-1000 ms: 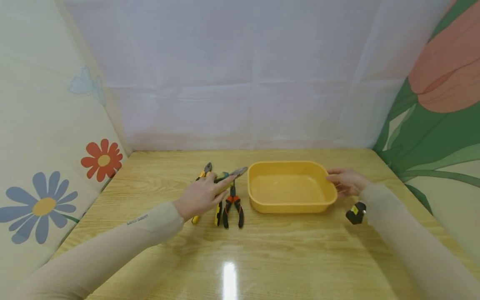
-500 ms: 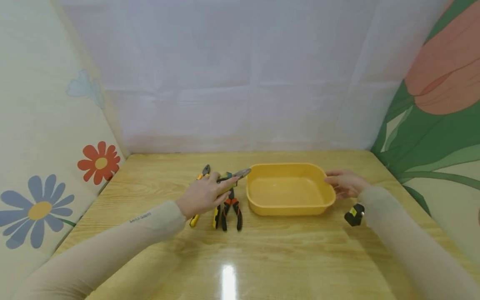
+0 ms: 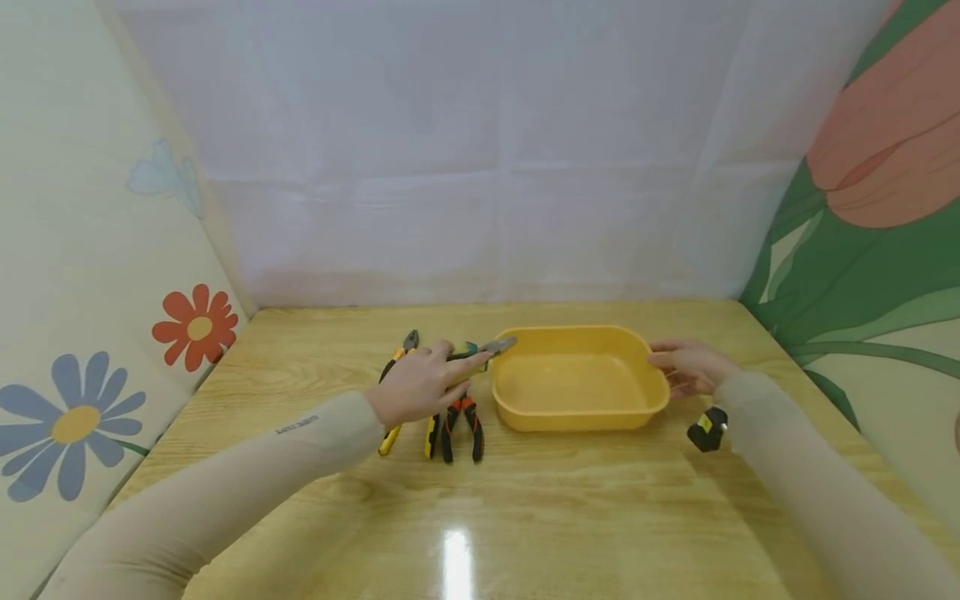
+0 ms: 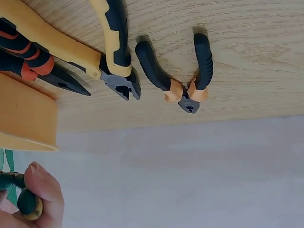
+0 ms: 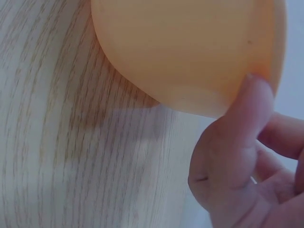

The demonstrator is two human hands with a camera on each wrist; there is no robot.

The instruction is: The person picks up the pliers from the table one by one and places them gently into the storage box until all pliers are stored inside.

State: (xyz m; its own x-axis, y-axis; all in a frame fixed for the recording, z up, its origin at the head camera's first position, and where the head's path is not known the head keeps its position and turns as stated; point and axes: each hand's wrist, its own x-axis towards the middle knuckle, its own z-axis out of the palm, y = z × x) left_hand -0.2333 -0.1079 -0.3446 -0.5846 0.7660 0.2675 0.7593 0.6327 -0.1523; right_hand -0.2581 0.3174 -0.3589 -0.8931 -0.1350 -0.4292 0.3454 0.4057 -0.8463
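My left hand grips a pair of green-handled pliers, whose grey jaws point right over the left rim of a yellow plastic tub. In the left wrist view, the thumb curls around the green handles. On the right, my right hand holds the tub by its right end, the thumb pressed on the wall in the right wrist view. Below my left hand lie black-and-red long-nose pliers and yellow-and-black pliers, partly hidden in the head view. Small black-and-orange pliers lie beyond them.
A black tape measure with a yellow label sits near the right sleeve. The wooden table ends at a pale cloth behind. Flower-patterned sheets stand at both sides.
My left hand has moved a little to the right with the green-handled pliers, bringing their jaws from beside the tub to over its left rim. My right hand stays at the tub.
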